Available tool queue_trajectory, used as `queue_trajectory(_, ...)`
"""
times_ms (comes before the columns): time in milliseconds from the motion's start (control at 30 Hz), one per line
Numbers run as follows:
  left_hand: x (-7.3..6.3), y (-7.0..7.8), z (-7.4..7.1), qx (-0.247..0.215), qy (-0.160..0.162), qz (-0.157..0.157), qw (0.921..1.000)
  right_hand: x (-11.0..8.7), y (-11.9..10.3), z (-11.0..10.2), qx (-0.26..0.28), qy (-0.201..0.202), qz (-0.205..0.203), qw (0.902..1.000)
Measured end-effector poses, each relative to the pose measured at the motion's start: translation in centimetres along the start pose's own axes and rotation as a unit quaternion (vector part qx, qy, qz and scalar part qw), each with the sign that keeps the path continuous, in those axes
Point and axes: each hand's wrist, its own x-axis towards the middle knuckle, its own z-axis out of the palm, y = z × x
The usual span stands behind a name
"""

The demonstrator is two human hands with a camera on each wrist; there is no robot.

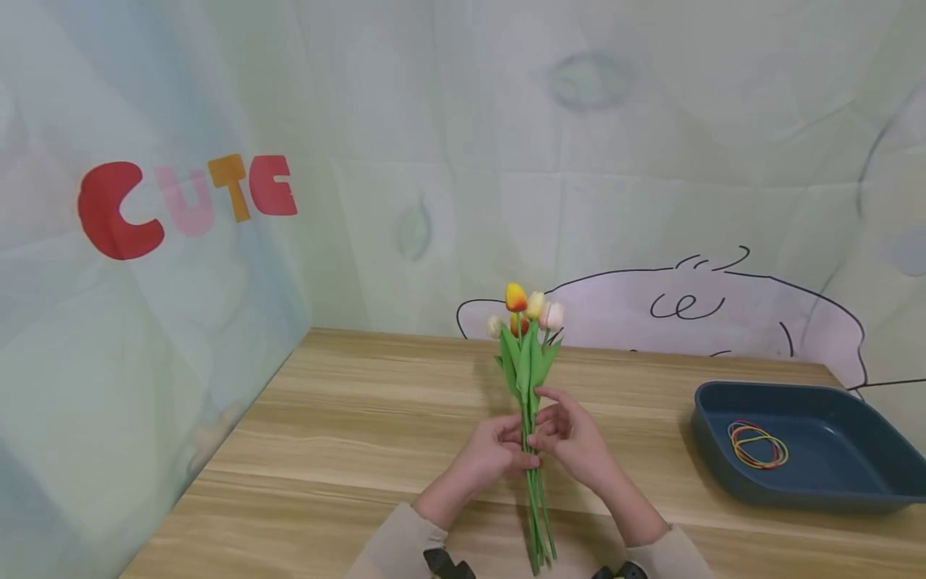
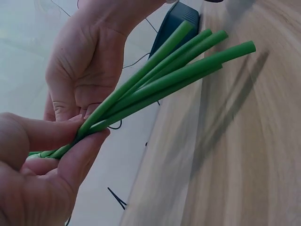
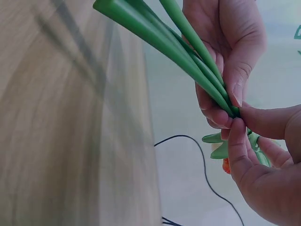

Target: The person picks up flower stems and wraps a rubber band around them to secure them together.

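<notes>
A bunch of artificial tulips [image 1: 530, 366] stands nearly upright between the two hands, with yellow-red, cream and pale pink heads above long green leaves. My left hand [image 1: 493, 452] pinches the gathered stems between thumb and fingers, a little below the leaves. Just above it, my right hand [image 1: 571, 438] holds the same stems from the other side, one finger reaching up by the leaves. In the left wrist view the green stems [image 2: 164, 77] fan out below the grip toward their cut ends. The right wrist view shows both thumbs meeting at the stems [image 3: 188, 61].
A dark blue tray [image 1: 854, 450] sits at the right of the wooden table [image 1: 325, 434]. Several coloured rubber bands [image 1: 757, 445] lie in its left part. Behind the table hangs a printed cloth [image 1: 434, 201] with a cartoon figure and letters.
</notes>
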Motion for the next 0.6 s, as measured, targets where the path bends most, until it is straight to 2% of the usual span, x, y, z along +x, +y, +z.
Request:
queue_trajectory(433, -0.6, 1.3, -0.1, -0.021, -0.011, 0.011, 0.9997, -0.6, -1.6, -0.3, -0.014, -0.003, -0.016, 0.9998)
queue_trajectory(600, -0.8, 1.8, -0.2, -0.034, -0.004, 0.018, 0.9992, -0.9, -2.4, -0.6, -0.025, 0.002, -0.031, 0.9992)
